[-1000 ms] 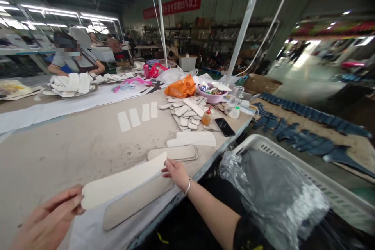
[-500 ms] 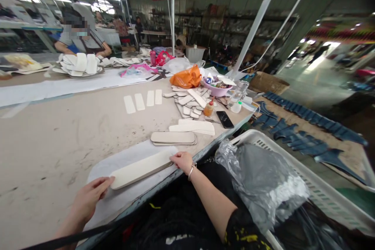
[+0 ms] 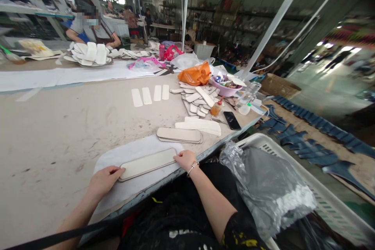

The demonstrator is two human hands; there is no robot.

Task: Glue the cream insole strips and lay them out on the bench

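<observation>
A long cream strip with rounded ends and a dark edge lies on a sheet of white paper near the table's front edge. My left hand pinches its left end between thumb and fingers. At the opposite end, my right hand, with a bracelet on the wrist, has its fingers closed on the strip's tip. Just beyond lies a small stack of similar strips. Plain white strips rest behind that stack.
Four-sided white pieces lie in a row farther back. Beside a pile of dark-edged pieces stand a glue bottle and a phone. A white plastic basket holding grey plastic is at my right. A co-worker sits across the table.
The strip, raised and tilted before, now lies flatter on the paper, its dark edge showing evenly. Both hands keep hold of its ends. The camera view has shifted slightly.
</observation>
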